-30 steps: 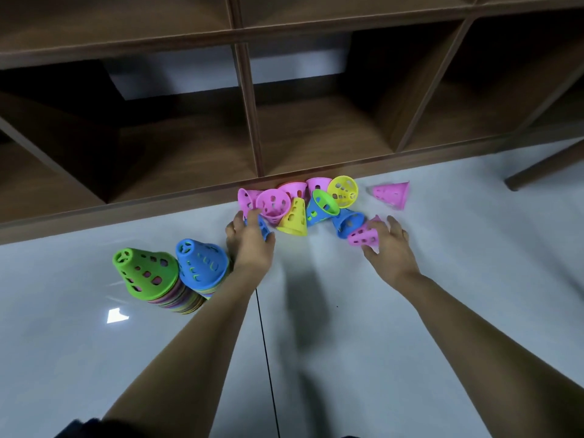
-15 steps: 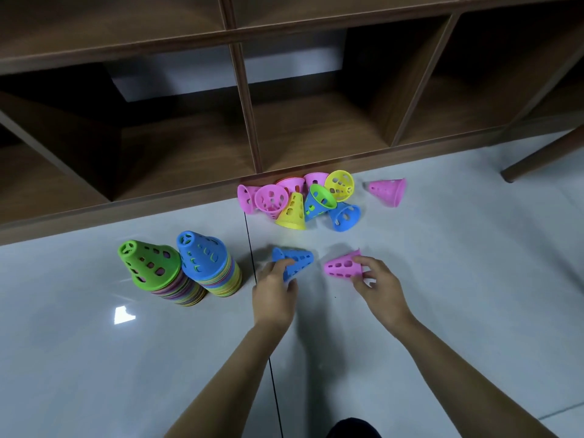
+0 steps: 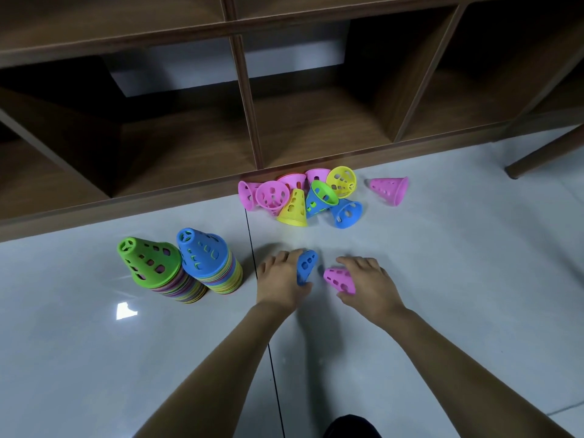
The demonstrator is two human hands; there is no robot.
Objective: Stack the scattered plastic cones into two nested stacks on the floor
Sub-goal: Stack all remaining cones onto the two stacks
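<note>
My left hand (image 3: 279,279) grips a blue cone (image 3: 306,266) just above the floor. Beside it my right hand (image 3: 368,286) grips a pink cone (image 3: 339,279), tip pointing left. Two nested stacks stand at the left: one topped by a green cone (image 3: 147,262), the other by a blue cone (image 3: 202,252), touching each other. A pile of several loose cones (image 3: 300,197), pink, yellow, blue and green, lies against the shelf base. One pink cone (image 3: 389,189) lies alone on its side to the pile's right.
A dark wooden shelf unit (image 3: 246,99) with open compartments runs along the back, its base at floor level. A wooden leg (image 3: 543,154) slants at the far right. The floor (image 3: 442,279) is pale grey tile with a dark seam (image 3: 252,245).
Both hands have pulled back from the loose pile toward me, each carrying a cone. The blue cone has turned more upright in my left hand. The stacks have not moved.
</note>
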